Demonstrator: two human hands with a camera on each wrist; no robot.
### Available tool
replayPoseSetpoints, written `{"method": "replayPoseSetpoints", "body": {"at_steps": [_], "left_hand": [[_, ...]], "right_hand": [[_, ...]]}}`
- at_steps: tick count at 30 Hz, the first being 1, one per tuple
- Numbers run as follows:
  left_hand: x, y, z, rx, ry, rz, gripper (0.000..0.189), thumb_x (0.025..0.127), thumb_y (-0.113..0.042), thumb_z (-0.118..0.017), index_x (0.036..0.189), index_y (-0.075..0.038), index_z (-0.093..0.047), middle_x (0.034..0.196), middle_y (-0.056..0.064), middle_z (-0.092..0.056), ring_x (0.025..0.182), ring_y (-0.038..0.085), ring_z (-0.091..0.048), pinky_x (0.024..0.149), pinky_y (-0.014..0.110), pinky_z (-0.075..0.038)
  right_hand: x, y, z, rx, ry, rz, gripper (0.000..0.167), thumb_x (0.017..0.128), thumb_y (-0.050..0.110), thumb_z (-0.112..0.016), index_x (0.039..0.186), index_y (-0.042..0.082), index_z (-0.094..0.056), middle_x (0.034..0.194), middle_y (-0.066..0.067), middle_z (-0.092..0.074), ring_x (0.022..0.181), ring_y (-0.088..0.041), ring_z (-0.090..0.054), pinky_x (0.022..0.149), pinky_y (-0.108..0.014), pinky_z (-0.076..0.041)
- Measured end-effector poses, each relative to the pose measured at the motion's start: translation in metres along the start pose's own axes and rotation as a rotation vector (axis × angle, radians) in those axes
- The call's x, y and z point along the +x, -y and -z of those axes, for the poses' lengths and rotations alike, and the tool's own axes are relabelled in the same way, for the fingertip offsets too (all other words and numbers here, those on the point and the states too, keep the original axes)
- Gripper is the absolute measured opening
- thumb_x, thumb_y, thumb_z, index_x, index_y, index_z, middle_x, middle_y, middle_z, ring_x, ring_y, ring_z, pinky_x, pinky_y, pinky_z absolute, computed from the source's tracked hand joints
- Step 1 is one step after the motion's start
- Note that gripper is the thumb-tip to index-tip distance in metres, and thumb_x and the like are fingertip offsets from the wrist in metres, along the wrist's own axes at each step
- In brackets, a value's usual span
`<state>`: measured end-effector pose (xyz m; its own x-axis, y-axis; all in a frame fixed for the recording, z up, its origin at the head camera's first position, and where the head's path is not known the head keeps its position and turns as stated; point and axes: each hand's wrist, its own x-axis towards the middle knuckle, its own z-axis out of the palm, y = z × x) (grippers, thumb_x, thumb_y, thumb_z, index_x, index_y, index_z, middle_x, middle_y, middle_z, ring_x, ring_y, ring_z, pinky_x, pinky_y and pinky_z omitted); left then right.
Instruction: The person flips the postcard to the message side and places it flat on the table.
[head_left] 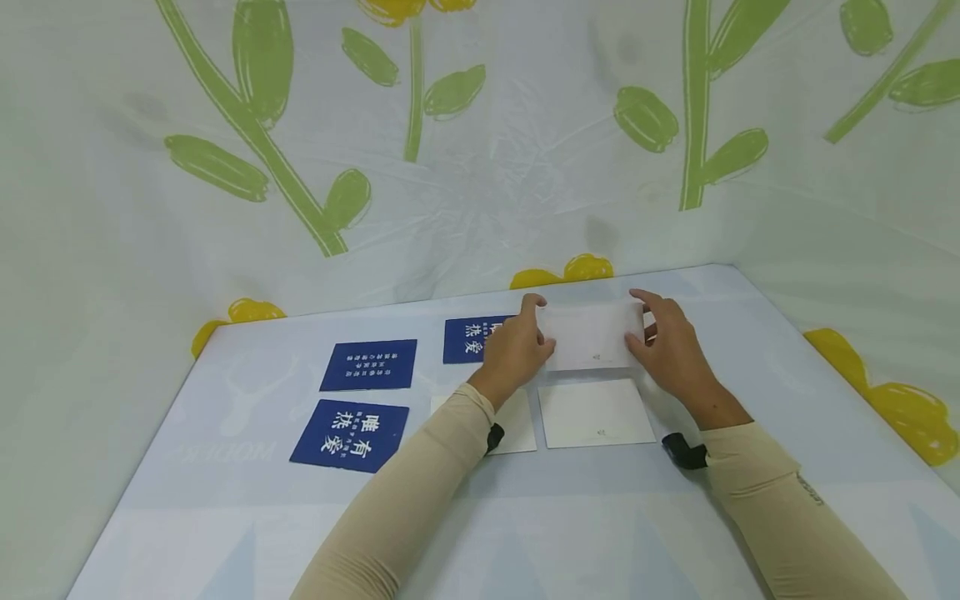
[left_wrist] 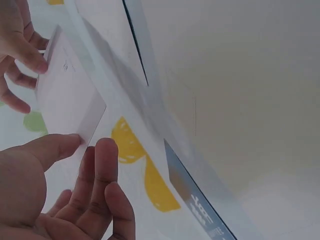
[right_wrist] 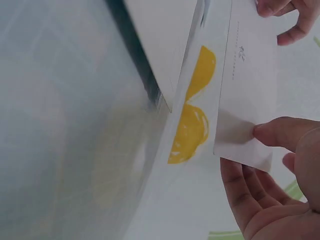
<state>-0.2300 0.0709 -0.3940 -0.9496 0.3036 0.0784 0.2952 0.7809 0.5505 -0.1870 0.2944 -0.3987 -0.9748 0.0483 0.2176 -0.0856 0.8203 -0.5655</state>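
Both hands hold up a white card (head_left: 592,329) by its two short sides. My left hand (head_left: 517,346) pinches its left end; in the left wrist view the thumb (left_wrist: 62,147) lies on the printed face with fingers behind. At the other end my right hand (head_left: 675,354) grips it, thumb (right_wrist: 272,131) on the face and fingers underneath. A small dark mark and a faint dotted line show on the card. Just below it on the table lies a second white card (head_left: 597,412). Another white card (head_left: 517,425) is partly hidden by the left forearm.
Left of the hands lie a blue card (head_left: 369,365) with small white characters and a blue card (head_left: 351,433) with large ones. A third blue card (head_left: 463,337) is partly behind the left hand. The pale table (head_left: 247,475) meets a flower-patterned curtain (head_left: 480,208).
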Motion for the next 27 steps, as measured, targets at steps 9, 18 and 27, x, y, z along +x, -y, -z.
{"method": "replayPoseSetpoints", "body": {"at_steps": [9, 18, 27], "left_hand": [[0.0, -0.001, -0.003, 0.056, 0.011, -0.035, 0.061, 0.09, -0.024, -0.075, 0.142, -0.023, -0.044, 0.075, -0.004, -0.061, 0.058, 0.013, -0.057, 0.05, 0.023, -0.043], [0.002, -0.003, -0.007, 0.183, 0.109, -0.045, 0.06, 0.087, -0.023, -0.079, 0.141, -0.024, -0.053, 0.109, 0.002, -0.073, 0.076, 0.013, -0.062, 0.068, 0.028, -0.053], [0.0, -0.002, -0.014, 0.302, 0.162, -0.082, 0.05, 0.089, -0.027, -0.077, 0.137, -0.026, -0.062, 0.131, 0.0, -0.069, 0.113, 0.018, -0.068, 0.094, 0.035, -0.056]], "right_hand": [[0.001, -0.001, -0.002, -0.05, 0.036, 0.019, 0.03, 0.094, 0.005, -0.066, 0.123, 0.004, -0.065, 0.155, -0.024, -0.031, 0.103, -0.039, -0.062, 0.09, -0.052, -0.056], [0.003, -0.007, -0.004, -0.119, 0.263, 0.039, 0.045, 0.096, 0.012, -0.065, 0.139, 0.006, -0.058, 0.163, -0.019, -0.022, 0.14, -0.046, -0.038, 0.109, -0.059, -0.04], [0.001, -0.014, -0.012, -0.157, 0.416, 0.074, 0.049, 0.097, 0.017, -0.064, 0.145, 0.01, -0.053, 0.165, -0.02, -0.019, 0.148, -0.048, -0.024, 0.113, -0.063, -0.031]]}}
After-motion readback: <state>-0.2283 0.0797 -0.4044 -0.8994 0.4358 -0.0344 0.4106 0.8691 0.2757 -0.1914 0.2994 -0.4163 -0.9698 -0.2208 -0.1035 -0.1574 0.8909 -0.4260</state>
